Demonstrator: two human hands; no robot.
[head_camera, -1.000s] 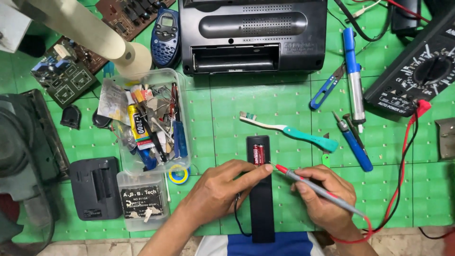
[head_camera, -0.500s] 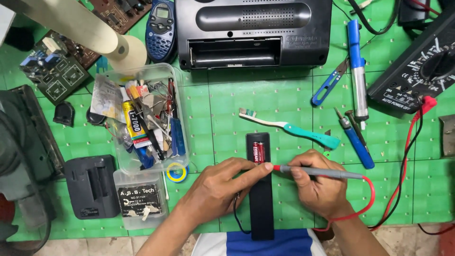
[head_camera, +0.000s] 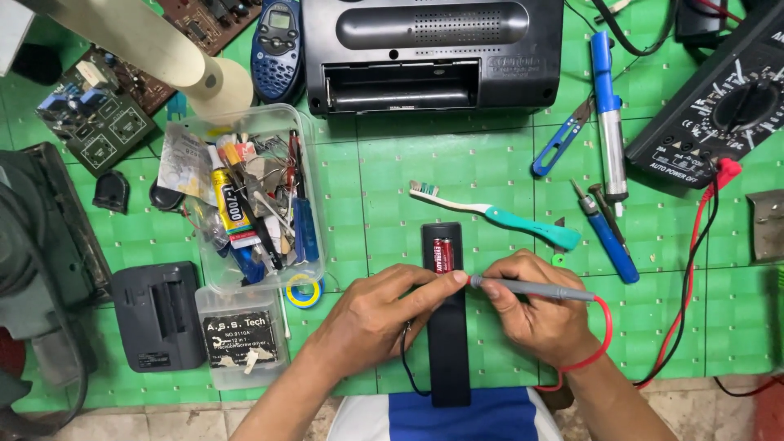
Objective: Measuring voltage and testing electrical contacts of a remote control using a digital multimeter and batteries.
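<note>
Right hand (head_camera: pixel 535 314): fingers (head_camera: pixel 494 290) clenched around a grey test probe (head_camera: pixel 531 287), held nearly level, tip pointing left and meeting the lower end of a red battery (head_camera: pixel 442 255). Red lead (head_camera: pixel 600 347) curving from the probe's rear around the wrist.

Left hand (head_camera: pixel 371 314): fingers (head_camera: pixel 437 286) extended, fingertips pressed at the battery's lower end, just beside the probe tip; whether a second probe is gripped there cannot be told. Thin black wire (head_camera: pixel 406 367) hanging below this hand.

Battery seated in the upper end of a long black holder (head_camera: pixel 449 351), lying lengthwise on the green surface (head_camera: pixel 392 188) between the two hands.

Just above the holder: toothbrush (head_camera: pixel 498 214) with a teal handle, lying aslant. Right of it: blue-handled screwdriver (head_camera: pixel 608 237), blue soldering iron (head_camera: pixel 608 122), blue snips (head_camera: pixel 559 143). Far right: black multimeter (head_camera: pixel 723 106), with red and black leads running down from it.

Top centre: black radio (head_camera: pixel 433 49), its battery bay open. Beside it, a blue handset (head_camera: pixel 278 49).

Left of the hands: clear plastic tub (head_camera: pixel 314 245) of small tools and a glue tube, a yellow tape roll (head_camera: pixel 304 290), a small clear box (head_camera: pixel 241 339), a black charger (head_camera: pixel 159 314). Upper left: circuit boards (head_camera: pixel 94 122).
</note>
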